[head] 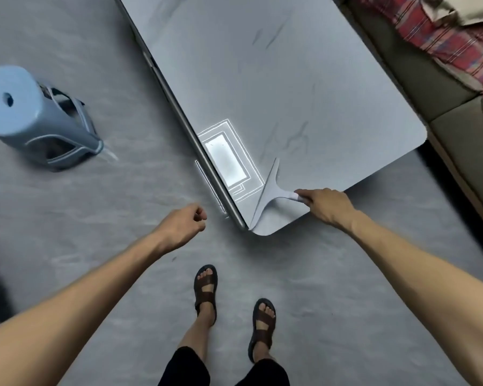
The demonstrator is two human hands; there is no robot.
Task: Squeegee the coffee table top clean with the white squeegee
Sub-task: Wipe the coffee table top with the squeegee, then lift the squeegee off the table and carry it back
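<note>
right hand (325, 208) gripping white squeegee (267, 195), blade on coffee table (262, 79)

The white squeegee (268, 195) is T-shaped, with 1 long, thin blade and a short handle that widens where it meets the blade. It lies low on the desk (262, 79), blade edge down on the top, close to the near left corner. The blade runs slantwise, its near end almost at the rounded corner and its far end pointing up the top. The handle points right, and the right hand (328, 208) grips its end. The desk top is pale grey and smooth with faint darker veins, 2 rounded near corners and a thin edge band on its left side. A bright rectangular reflection sits just left of the blade.
</note>
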